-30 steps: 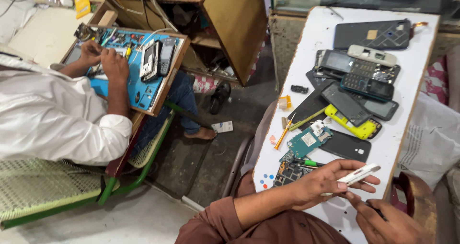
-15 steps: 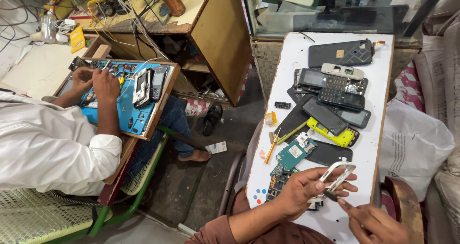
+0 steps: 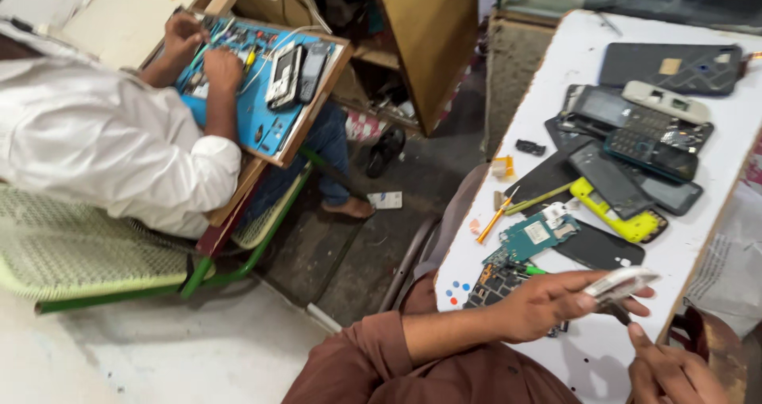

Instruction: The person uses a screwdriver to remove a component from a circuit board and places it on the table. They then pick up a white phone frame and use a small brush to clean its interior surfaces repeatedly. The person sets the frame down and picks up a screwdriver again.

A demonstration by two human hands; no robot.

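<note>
white phone shell (image 3: 621,283) in left hand (image 3: 548,302)

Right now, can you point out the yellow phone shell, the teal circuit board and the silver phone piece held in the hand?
yellow phone shell (image 3: 627,225), head view, on its lower yellow edge.
teal circuit board (image 3: 530,239), head view, on its middle.
silver phone piece (image 3: 623,283), head view, on its pale top face, in the left hand (image 3: 548,305).

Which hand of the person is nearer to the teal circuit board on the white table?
The left. The left hand holds a pale phone part just below the teal circuit board. The right hand is lower, at the table edge, farther from the board.
</note>
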